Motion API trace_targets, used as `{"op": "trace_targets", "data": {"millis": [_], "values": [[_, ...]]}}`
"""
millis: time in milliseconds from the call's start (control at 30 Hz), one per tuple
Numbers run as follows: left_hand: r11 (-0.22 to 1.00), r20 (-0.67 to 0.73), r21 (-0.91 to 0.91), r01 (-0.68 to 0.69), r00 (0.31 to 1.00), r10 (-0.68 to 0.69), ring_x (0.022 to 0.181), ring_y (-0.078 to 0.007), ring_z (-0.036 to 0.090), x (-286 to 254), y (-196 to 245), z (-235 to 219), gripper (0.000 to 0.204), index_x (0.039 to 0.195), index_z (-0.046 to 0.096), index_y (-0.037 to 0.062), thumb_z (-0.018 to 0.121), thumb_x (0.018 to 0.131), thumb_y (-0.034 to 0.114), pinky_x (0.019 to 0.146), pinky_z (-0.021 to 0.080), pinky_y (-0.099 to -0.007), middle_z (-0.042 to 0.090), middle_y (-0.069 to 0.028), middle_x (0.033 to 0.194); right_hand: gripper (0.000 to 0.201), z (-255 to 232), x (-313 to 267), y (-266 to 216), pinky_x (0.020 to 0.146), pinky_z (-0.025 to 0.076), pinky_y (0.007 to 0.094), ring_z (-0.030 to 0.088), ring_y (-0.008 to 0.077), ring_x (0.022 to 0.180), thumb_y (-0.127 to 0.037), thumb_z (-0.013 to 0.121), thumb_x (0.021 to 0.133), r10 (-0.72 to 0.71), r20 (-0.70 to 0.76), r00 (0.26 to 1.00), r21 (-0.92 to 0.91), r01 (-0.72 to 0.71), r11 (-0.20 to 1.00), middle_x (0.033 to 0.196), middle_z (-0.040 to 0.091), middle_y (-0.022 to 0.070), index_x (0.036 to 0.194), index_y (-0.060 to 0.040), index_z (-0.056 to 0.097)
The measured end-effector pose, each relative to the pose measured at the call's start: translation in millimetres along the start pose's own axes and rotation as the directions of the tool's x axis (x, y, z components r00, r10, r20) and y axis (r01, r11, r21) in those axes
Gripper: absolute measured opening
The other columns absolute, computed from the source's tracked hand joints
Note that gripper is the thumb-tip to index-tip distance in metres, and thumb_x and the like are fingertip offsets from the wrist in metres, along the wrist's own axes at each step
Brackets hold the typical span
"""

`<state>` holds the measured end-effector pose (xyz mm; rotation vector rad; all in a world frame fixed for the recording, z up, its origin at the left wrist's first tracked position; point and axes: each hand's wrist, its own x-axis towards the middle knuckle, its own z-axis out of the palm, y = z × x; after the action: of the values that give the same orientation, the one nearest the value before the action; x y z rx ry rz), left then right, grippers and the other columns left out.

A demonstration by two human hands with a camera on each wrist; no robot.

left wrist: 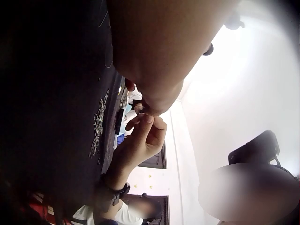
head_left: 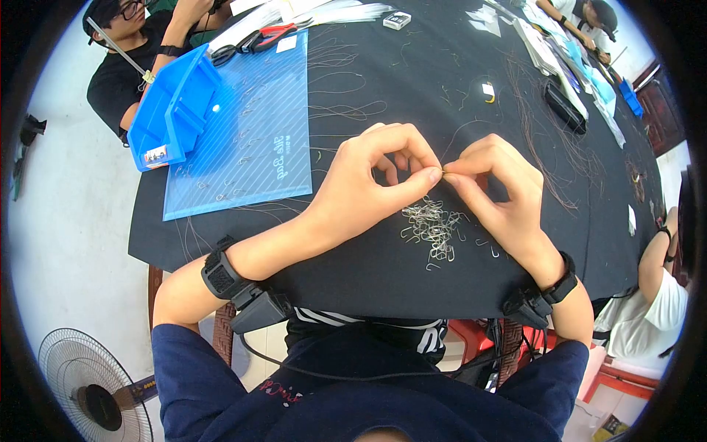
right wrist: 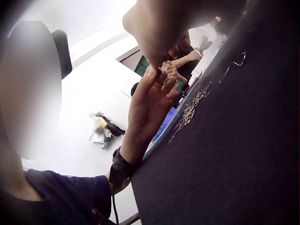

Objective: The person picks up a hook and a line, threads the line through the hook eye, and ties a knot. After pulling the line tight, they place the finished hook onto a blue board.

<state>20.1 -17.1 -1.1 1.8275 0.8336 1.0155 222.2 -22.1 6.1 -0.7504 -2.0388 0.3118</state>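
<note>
Over the dark tablecloth, my left hand (head_left: 364, 169) and right hand (head_left: 508, 180) meet fingertip to fingertip. Thumb and forefinger of each pinch a tiny gold-coloured piece (head_left: 442, 172), mostly hidden by the fingertips; I cannot tell whether it is a hook. A thin brown line (head_left: 461, 131) arcs up and away from that spot. Just below the hands lies a heap of silvery fish hooks (head_left: 434, 230), with a few loose ones to its right. In the right wrist view the left hand (right wrist: 157, 93) and the hook heap (right wrist: 190, 112) show side by side.
A blue plastic file bag (head_left: 287, 158) at left bears hooks with trailing lines. On it stand a blue bin (head_left: 173, 110) and red-handled pliers (head_left: 272, 35). A black pouch (head_left: 565, 107) and tangled brown lines (head_left: 534, 140) lie at right. Other people sit around the table.
</note>
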Motion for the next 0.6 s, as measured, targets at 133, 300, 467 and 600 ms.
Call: {"op": "trace_targets", "data": {"millis": [133,300,467,600], "values": [[1.000,-0.005,0.005,-0.002,1.000,0.002,0.078,-0.0064,0.055,-0.1,0.5,-0.9,0.009,0.089,0.064,0.0003,0.066,0.085,0.008,0.063,0.043,-0.0197,0.059,-0.0027,0.087,0.013,-0.3,-0.2,-1.6,0.047,0.039,0.0240,0.054,0.0115,0.059,0.003,0.071,0.072,0.042,0.002,0.999,0.013,-0.042,0.999,0.076,0.061,0.0044,0.083,-0.0029,0.067],[1.000,-0.030,-0.018,-0.016,0.999,0.015,0.078,-0.0065,0.056,0.4,-1.1,-0.7,0.007,0.089,0.064,-0.0002,0.065,0.085,0.006,0.064,0.045,-0.0201,0.060,-0.0035,0.087,0.012,-0.6,-0.6,-1.0,0.046,0.038,0.0231,0.052,0.0099,0.058,0.002,0.071,0.073,0.079,-0.013,0.997,0.017,-0.079,0.997,0.076,0.062,0.0041,0.083,-0.0031,0.067],[1.000,-0.036,-0.008,-0.019,0.999,0.019,0.080,-0.0067,0.057,0.2,-1.7,-1.7,0.007,0.089,0.064,-0.0008,0.065,0.085,0.005,0.065,0.045,-0.0200,0.061,-0.0035,0.088,0.010,-1.5,-2.2,-1.4,0.045,0.036,0.0206,0.051,0.0064,0.057,-0.001,0.071,0.075,0.162,-0.016,0.987,0.016,-0.161,0.987,0.078,0.062,0.0028,0.084,-0.0036,0.067],[0.999,-0.051,-0.033,-0.011,0.999,0.009,0.082,-0.0081,0.058,0.3,-0.8,-3.6,0.008,0.090,0.062,-0.0012,0.065,0.085,0.005,0.071,0.046,-0.0220,0.061,-0.0037,0.089,0.006,-0.4,-2.8,-1.4,0.046,0.038,0.0180,0.051,0.0033,0.059,-0.005,0.066,0.083,0.327,-0.019,0.945,0.186,-0.318,0.930,0.083,0.063,0.0009,0.088,-0.0036,0.066]]}}
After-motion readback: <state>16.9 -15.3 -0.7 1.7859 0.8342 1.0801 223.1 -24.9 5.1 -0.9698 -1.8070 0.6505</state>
